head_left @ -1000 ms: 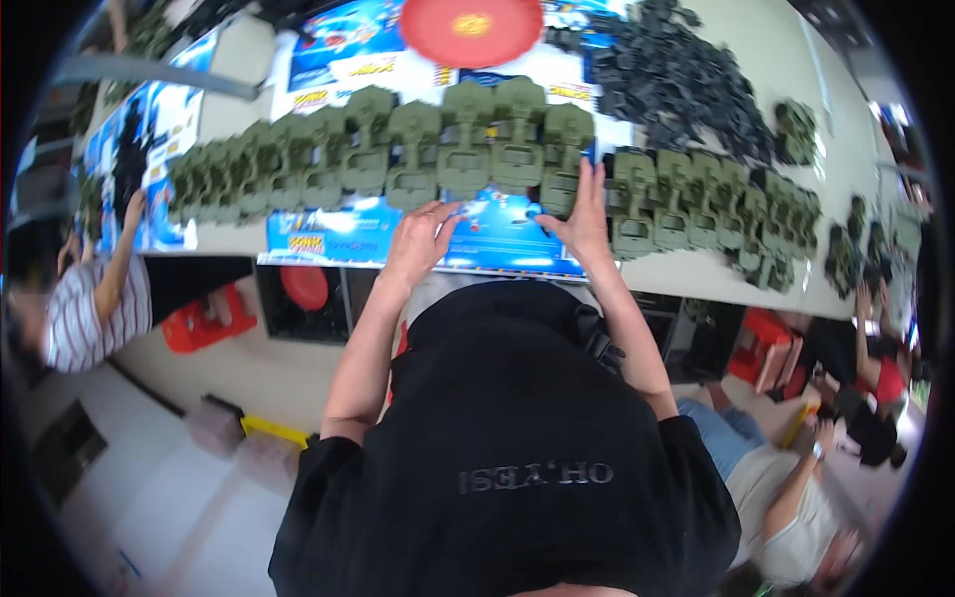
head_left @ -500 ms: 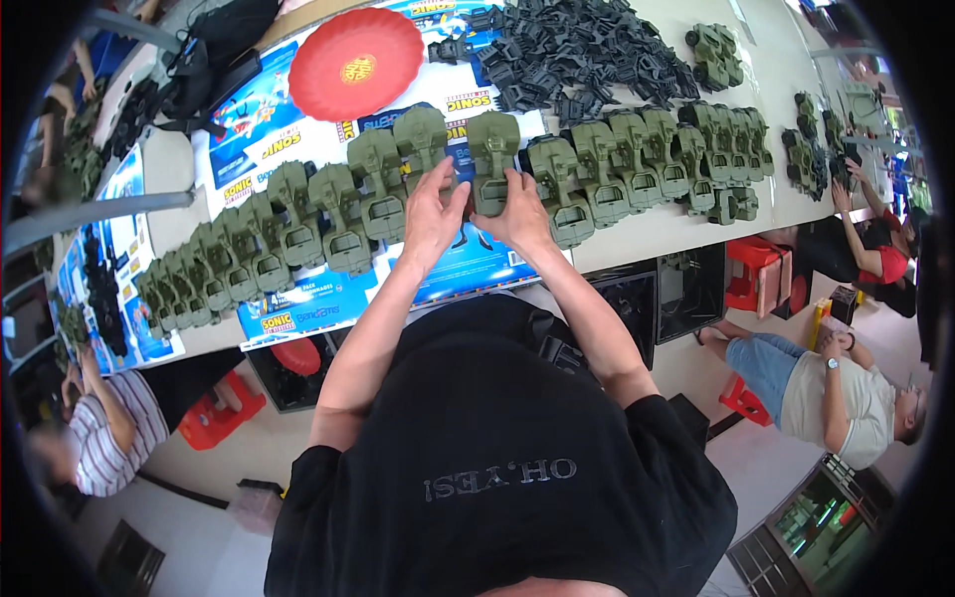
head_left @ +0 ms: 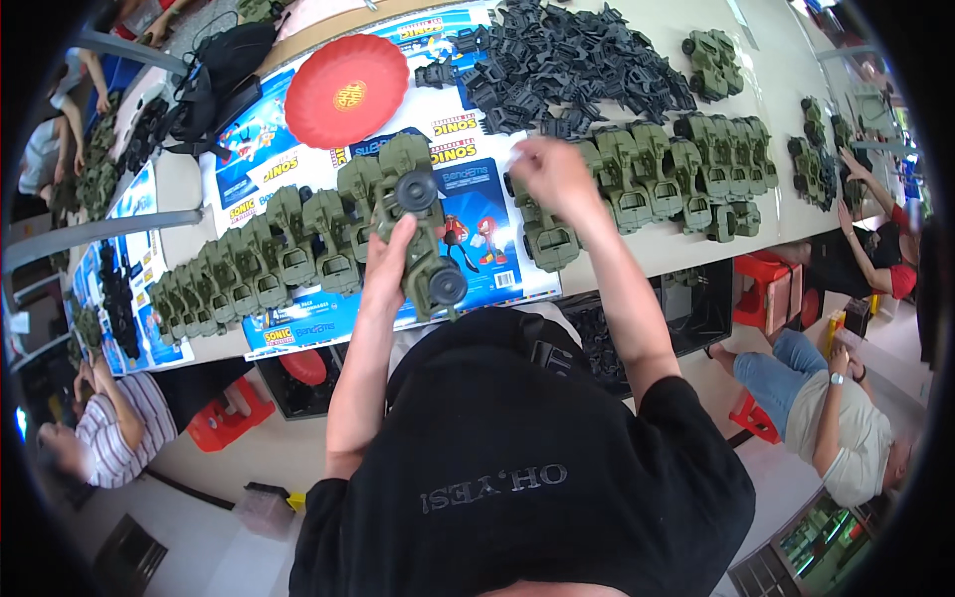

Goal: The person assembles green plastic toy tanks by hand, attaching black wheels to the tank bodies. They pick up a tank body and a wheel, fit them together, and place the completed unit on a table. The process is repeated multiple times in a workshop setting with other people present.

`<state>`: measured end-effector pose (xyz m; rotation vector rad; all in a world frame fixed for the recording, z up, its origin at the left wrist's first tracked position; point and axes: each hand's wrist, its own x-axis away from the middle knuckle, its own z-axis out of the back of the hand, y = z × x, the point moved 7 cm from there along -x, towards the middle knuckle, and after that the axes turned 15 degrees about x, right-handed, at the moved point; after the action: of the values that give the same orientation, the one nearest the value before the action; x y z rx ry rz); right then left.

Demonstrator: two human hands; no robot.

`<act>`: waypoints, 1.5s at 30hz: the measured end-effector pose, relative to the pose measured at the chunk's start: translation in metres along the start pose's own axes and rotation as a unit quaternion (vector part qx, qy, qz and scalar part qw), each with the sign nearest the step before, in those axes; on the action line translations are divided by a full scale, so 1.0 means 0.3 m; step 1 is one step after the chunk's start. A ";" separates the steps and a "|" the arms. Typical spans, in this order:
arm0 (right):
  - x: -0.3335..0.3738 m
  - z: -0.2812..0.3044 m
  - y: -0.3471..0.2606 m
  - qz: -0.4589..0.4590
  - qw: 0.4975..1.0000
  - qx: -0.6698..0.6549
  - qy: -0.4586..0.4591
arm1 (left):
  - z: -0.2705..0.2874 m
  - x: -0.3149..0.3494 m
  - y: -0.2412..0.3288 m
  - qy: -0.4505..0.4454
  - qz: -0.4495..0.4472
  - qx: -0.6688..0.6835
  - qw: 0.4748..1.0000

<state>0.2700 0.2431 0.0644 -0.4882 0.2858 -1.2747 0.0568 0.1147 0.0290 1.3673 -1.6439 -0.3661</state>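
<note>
My left hand [head_left: 386, 264] grips an olive-green toy army truck [head_left: 426, 244], tipped on its side with two black wheels facing right. It is held over the near table edge, at the right end of the left row of similar green trucks [head_left: 325, 244]. My right hand [head_left: 559, 179] is raised over the left end of the right row of green trucks [head_left: 629, 184], below the pile of black plastic parts [head_left: 582, 70]. Motion smears its fingers, so I cannot make out whether they hold anything.
A red scalloped plate [head_left: 346, 92] lies on blue-and-white printed sheets [head_left: 482, 204] that cover part of the table. Two green trucks [head_left: 712, 65] stand at the back right. Black crates [head_left: 696, 303] sit below the table edge. Other people sit at both sides.
My left hand has taken hold of a green truck and turned it onto its side. My right hand has moved right and up, away from it, widening the gap between the rows.
</note>
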 end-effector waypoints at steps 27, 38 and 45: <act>-0.352 -0.224 0.533 -0.281 0.948 -0.131 0.070 | -0.067 0.188 0.150 -0.089 -0.176 -0.049 0.979; 0.087 0.117 -0.031 -0.075 0.937 -0.341 0.004 | -0.148 0.159 0.144 -0.106 -0.132 -0.277 0.946; 0.240 0.180 -0.270 0.060 0.979 -0.195 -0.027 | -0.213 0.158 0.143 -0.136 -0.207 -0.423 0.872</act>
<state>0.2469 0.1673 0.1558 -0.8266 0.5175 -1.0868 0.0840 0.1076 0.1149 0.9745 -1.1243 -1.4046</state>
